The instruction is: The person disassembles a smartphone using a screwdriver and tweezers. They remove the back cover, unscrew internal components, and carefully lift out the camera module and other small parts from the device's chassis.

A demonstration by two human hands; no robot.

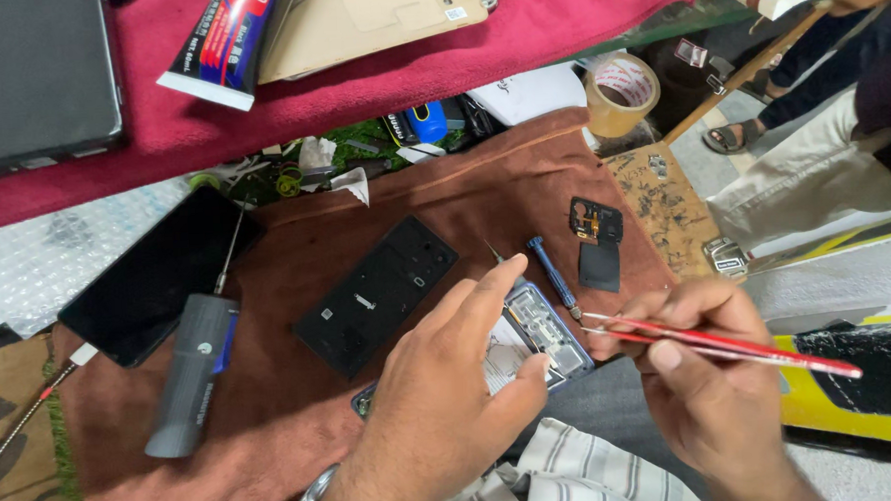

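An opened phone (541, 328) lies on the brown cloth (295, 237), its inner parts showing. My left hand (442, 401) rests on its near end and steadies it, index finger stretched toward its top edge. My right hand (707, 379) pinches red tweezers (720, 341), whose metal tips point left at the phone's upper right corner. A small blue screwdriver (553, 273) lies just beyond the phone. A black back cover (377, 294) sits to the left.
A grey electric screwdriver (192, 372) and a dark phone (156, 278) on a cable lie at the left. Small black parts (597, 242), a tape roll (619, 93), a glue tube (224, 45) and a laptop (32, 78) lie beyond. Another person's legs (822, 154) are at right.
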